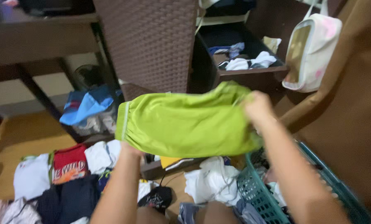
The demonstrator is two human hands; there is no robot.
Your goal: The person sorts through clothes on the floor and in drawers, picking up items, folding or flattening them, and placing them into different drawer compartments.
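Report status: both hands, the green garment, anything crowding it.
Left hand and right hand grip green shorts, held up, spread. Teal laundry basket below right. Clothes pile below left, not touching.

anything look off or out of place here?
Clothes lie in loose heaps on the floor rather than in the teal basket, and the dark drawer hangs open with garments jumbled inside. The green shorts, held by both hands, look undamaged.
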